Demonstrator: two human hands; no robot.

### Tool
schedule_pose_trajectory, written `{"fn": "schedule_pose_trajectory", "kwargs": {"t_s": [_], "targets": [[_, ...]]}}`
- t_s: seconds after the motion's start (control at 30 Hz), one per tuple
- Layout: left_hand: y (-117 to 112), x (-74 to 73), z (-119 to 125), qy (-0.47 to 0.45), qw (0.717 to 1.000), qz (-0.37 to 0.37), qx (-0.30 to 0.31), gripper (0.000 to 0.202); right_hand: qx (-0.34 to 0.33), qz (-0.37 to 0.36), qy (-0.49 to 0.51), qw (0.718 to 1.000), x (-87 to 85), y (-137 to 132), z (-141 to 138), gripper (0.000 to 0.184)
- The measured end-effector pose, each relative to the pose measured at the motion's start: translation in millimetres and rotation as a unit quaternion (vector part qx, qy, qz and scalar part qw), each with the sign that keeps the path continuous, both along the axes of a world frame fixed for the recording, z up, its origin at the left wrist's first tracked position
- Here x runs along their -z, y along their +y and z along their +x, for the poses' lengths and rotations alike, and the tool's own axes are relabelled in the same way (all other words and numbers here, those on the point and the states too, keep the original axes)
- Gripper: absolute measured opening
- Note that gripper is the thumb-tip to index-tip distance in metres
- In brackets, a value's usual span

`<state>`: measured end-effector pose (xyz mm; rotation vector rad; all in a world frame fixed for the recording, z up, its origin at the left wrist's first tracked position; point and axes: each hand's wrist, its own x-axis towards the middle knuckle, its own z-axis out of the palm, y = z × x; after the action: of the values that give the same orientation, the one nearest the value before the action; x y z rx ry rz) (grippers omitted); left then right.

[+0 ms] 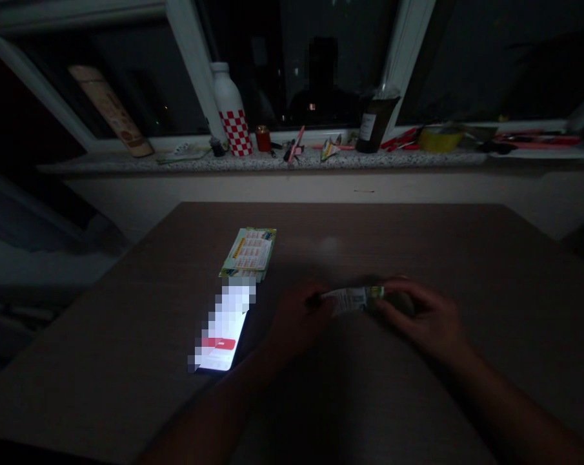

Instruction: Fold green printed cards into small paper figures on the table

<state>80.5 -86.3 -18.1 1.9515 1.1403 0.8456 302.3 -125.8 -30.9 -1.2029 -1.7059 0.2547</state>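
Between my two hands, low over the table, is a small printed card (347, 299), pale with a green patch at its right end. It looks bent or folded and its print is too dark to read. My left hand (301, 316) grips the card's left end, its fingers mostly in shadow. At the other end, my right hand (424, 316) pinches the card between thumb and fingers. A stack of green-edged printed cards (249, 252) with number grids lies to the left. Nearer me, beside my left forearm, rests a phone (219, 355) with its screen lit and partly blurred out.
The brown table (393, 239) meets a wall below a stone windowsill (292, 161). Along the sill stand a red-and-white checked bottle (233, 119), a tilted-looking tumbler (110, 110), a small amber jar (262, 139), a dark bag (373, 126) and a yellow tape roll (439, 139). The room is dim.
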Motion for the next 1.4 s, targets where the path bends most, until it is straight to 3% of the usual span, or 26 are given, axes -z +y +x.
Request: {"fn": "schedule_pose_trajectory", "kwargs": {"t_s": [0.1,0.2,0.37,0.53,0.67,0.73,0.87,1.03,1.2,1.4], "targets": [[-1,0.7,3,-0.076,0.990,-0.119,-0.026,0.018,0.027,-0.046,0.060,0.997,5.8,0,3,0.012],[0,4.2,8,-0.144,0.973,-0.175,-0.043,0.020,0.021,-0.074,0.096,0.992,9.3,0,3,0.013],[1,11.5,15,-0.280,0.922,-0.264,-0.052,0.017,-0.010,-0.083,0.141,0.986,10.2,1,-2,0.039],[-1,14.9,21,-0.401,0.838,-0.364,-0.059,0.021,-0.062,-0.056,0.025,0.996,13.2,1,-4,0.054],[-3,14.5,24,-0.418,0.805,-0.418,-0.036,0.021,-0.069,-0.037,-0.036,0.996,13.2,2,-6,0.061],[-5,14.4,25,-0.412,0.807,-0.422,-0.026,0.021,-0.066,-0.030,-0.047,0.996,12.0,3,-6,0.054],[-7,15.3,26,-0.392,0.837,-0.381,-0.019,0.033,-0.074,0.002,-0.057,0.996,9.5,3,-6,0.039],[-3,12.3,18,-0.355,0.880,-0.308,0.069,0.050,-0.068,-0.001,-0.028,0.997,6.2,0,-2,0.034],[-1,6.4,12,-0.320,0.906,-0.251,0.114,0.034,-0.080,-0.050,0.076,0.993,3.0,-3,1,0.027],[-4,2.8,12,-0.275,0.933,-0.210,0.096,0.019,-0.118,-0.112,0.172,0.972,4.2,-4,-6,0.025]]}}
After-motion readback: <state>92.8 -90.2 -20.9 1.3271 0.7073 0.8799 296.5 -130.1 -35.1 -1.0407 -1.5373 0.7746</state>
